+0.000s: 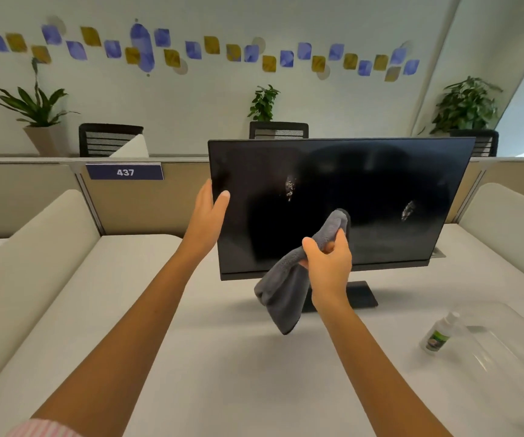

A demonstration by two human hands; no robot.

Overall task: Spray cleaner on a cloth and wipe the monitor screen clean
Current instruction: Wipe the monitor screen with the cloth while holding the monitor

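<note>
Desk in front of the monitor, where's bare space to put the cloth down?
Bare desk lies between the forearms, below the monitor. More lies left of the left hand, toward the cushioned divider. The right is crowded: spray bottle and clear tray. The right hand holds the cloth.

White desk [238,357]; beige partition [134,203]; potted plants [38,105].
</note>
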